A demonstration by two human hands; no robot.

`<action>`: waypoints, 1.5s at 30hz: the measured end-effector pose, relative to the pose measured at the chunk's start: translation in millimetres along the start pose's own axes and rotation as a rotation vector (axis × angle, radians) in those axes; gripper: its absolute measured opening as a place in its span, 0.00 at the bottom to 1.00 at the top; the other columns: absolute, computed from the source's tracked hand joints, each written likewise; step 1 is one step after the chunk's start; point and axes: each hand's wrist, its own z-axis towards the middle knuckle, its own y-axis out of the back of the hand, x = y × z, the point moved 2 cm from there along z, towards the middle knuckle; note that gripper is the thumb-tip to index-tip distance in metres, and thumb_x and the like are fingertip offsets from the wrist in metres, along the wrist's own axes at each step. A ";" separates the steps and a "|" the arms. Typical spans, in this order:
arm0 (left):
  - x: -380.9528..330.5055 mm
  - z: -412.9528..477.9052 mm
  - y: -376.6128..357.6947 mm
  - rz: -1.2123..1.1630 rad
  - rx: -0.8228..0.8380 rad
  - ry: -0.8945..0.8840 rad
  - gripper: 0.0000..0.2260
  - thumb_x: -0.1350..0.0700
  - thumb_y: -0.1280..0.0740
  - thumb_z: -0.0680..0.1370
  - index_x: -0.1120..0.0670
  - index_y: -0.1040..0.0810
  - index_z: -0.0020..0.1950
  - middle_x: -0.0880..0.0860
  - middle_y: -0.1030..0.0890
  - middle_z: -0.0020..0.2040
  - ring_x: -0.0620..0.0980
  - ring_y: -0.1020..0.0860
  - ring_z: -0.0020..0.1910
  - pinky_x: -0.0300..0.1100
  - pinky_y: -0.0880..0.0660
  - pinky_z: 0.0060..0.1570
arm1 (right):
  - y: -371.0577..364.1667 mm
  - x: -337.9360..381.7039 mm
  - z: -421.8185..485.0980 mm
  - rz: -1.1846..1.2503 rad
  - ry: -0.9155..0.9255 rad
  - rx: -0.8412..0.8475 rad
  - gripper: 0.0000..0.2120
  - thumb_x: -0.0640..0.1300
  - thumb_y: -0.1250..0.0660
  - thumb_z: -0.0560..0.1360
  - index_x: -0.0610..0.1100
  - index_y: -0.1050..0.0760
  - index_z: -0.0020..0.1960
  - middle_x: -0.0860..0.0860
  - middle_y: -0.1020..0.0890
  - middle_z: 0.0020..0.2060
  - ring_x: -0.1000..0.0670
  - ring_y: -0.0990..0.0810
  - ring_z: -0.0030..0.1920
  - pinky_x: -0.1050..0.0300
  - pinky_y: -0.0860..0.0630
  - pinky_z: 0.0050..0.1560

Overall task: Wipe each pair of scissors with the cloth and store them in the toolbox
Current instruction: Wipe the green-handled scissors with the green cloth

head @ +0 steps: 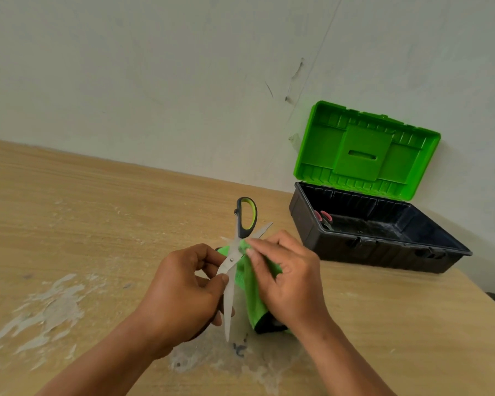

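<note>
Wiping stage, partly complete. The left hand [183, 290] pinches one blade of the open scissors [232, 261] between thumb and fingers, that blade pointing down toward the person and the green-and-black handle standing above. The right hand [286, 278] presses a fold of the green cloth [252, 287] against the other blade near the pivot, its grip closed on the fabric. All of this is held above the desk [97, 224], well apart from the toolbox [383, 250], which stands open at the right with its green lid up. Inside it lies a red-handled pair [325, 217] (presumably already wiped and stored). Remaining, by this view: finish this pair and place it in the box; no further scissors are visible.
</note>
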 end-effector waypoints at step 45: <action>-1.0 3.2 5.5 0.010 -0.011 0.028 0.04 0.66 0.32 0.78 0.58 0.20 0.47 0.61 0.17 0.37 0.60 0.17 0.27 0.51 0.19 0.30 | -6.5 11.2 5.9 -0.080 0.001 -0.022 0.07 0.35 0.28 0.79 0.38 0.15 0.55 0.48 0.22 0.39 0.53 0.24 0.37 0.59 0.25 0.35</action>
